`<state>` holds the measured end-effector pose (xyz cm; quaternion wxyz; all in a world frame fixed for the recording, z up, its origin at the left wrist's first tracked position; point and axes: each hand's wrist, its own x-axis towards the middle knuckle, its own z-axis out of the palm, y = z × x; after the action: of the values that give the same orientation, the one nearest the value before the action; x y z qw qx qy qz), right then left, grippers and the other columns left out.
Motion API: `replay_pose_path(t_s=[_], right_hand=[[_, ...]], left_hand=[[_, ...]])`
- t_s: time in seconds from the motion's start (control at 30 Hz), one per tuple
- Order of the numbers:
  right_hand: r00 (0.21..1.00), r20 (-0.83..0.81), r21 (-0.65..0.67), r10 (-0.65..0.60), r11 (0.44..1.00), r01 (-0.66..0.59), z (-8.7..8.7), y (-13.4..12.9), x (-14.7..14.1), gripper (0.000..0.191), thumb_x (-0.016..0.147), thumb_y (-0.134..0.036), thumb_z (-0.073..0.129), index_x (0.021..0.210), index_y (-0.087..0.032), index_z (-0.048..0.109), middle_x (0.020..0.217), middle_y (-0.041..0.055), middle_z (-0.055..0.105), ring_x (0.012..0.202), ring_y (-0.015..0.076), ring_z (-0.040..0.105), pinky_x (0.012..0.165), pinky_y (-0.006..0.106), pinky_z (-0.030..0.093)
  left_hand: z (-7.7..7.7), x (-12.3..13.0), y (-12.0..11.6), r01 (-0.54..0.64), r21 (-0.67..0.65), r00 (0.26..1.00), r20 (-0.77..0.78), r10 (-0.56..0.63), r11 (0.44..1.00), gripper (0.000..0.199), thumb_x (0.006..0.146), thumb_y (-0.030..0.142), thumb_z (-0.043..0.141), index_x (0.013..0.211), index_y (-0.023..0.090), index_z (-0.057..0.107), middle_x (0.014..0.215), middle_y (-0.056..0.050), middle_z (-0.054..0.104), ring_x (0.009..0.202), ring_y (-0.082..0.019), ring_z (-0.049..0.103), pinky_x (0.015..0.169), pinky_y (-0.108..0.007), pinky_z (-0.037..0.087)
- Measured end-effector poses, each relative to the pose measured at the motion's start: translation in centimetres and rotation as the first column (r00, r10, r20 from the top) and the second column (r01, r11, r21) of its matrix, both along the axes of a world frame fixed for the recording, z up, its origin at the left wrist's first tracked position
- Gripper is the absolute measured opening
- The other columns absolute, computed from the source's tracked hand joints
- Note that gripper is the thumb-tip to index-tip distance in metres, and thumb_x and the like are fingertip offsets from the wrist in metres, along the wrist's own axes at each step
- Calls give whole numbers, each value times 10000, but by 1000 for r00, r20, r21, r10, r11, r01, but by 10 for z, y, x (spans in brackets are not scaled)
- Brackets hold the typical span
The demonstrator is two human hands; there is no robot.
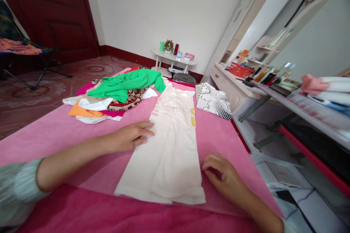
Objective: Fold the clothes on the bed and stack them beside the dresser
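The long white shirt (177, 153) lies flat on the pink bed sheet (232, 134), right in front of the person, with its wide end near and its narrow end far away. It has little wrinkles down the middle, and I think a push from the side could make them bigger, because the cloth looks thin and soft. The left hand (127, 136) is at the shirt's left edge, with its fingers loosely spread and nothing gripped in them; I can't tell if the tips press on the cloth. If they dragged, that side could go crooked. The right hand (224, 174) is just beside the other edge, fingers curled and half open, with nothing to be seen in them. If only one hand pulled, the whole shirt could twist. Farther off on the left is a messy heap with a green top (128, 83) on it, and its sleeve comes close to the shirt's far end, so they could get mixed up. On the right, the black-and-white cloth (213, 100) is near too, and a bump could mess up its folds.
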<state>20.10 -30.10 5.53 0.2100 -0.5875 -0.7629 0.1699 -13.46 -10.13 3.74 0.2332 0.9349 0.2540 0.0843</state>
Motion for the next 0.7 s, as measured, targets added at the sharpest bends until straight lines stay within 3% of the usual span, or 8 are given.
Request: replay_pose_path(t_s=[0.07, 0.17, 0.3, 0.4, 0.5, 0.6, 0.7], right_hand=[[999, -40, -88, 18, 996, -22, 10, -15, -10, 126, 743, -113, 556, 754, -230, 603, 771, 6, 619, 794, 187, 570, 785, 337, 440], [994, -96, -161, -44, 987, 28, 12, -30, -26, 232, 659, -83, 592, 839, -228, 609, 853, 6, 629, 841, 189, 559, 791, 319, 429], [986, -138, -96, -89, 992, 76, 9, -42, -44, 156, 687, -77, 573, 752, -218, 555, 805, 6, 609, 810, 176, 549, 748, 297, 429], [992, -77, 17, 99, 995, -98, 15, -50, -48, 137, 759, -90, 567, 737, -217, 521, 778, 7, 602, 773, 160, 544, 727, 290, 419], [941, 29, 97, 336, 937, -337, 26, -54, -41, 112, 813, -111, 562, 790, -219, 547, 770, -2, 610, 735, 134, 546, 704, 270, 419], [959, 167, 98, 230, 964, -248, 29, -46, -28, 249, 830, -87, 516, 1012, -234, 604, 1028, 54, 642, 939, 168, 588, 822, 307, 454], [952, 282, 71, 123, 986, -148, 21, -27, -20, 483, 822, -95, 506, 1262, -291, 538, 1379, 84, 483, 1240, 231, 471, 991, 412, 410]], left_hand=[[3, 7, -8, 59, -46, 998, 16, -59, 997, 377, 902, 334, 419, 1225, 323, 612, 1472, 3, 393, 1345, -197, 372, 1107, -323, 281], [4, 14, -14, 69, -108, 997, 28, -67, 992, 380, 898, 314, 414, 1219, 331, 617, 1461, 16, 409, 1324, -194, 405, 1097, -325, 302], [3, 9, -11, 90, -157, 995, 49, -83, 983, 396, 908, 286, 383, 1231, 331, 605, 1469, 22, 395, 1341, -186, 379, 1111, -339, 288], [5, -6, -9, 122, -170, 991, 74, -111, 978, 398, 929, 281, 361, 1253, 309, 591, 1473, 1, 392, 1345, -193, 374, 1109, -354, 296], [9, -24, -8, 147, -190, 988, 84, -133, 971, 375, 945, 303, 372, 1237, 285, 606, 1464, -22, 409, 1336, -218, 388, 1094, -356, 324], [8, -36, -7, 143, -175, 989, 69, -132, 974, 345, 947, 311, 394, 1198, 305, 629, 1451, -19, 428, 1324, -220, 405, 1065, -335, 364], [2, -37, -6, 161, -96, 985, 77, -154, 982, 299, 926, 321, 458, 1150, 320, 657, 1433, -29, 449, 1301, -220, 432, 1050, -329, 378]])
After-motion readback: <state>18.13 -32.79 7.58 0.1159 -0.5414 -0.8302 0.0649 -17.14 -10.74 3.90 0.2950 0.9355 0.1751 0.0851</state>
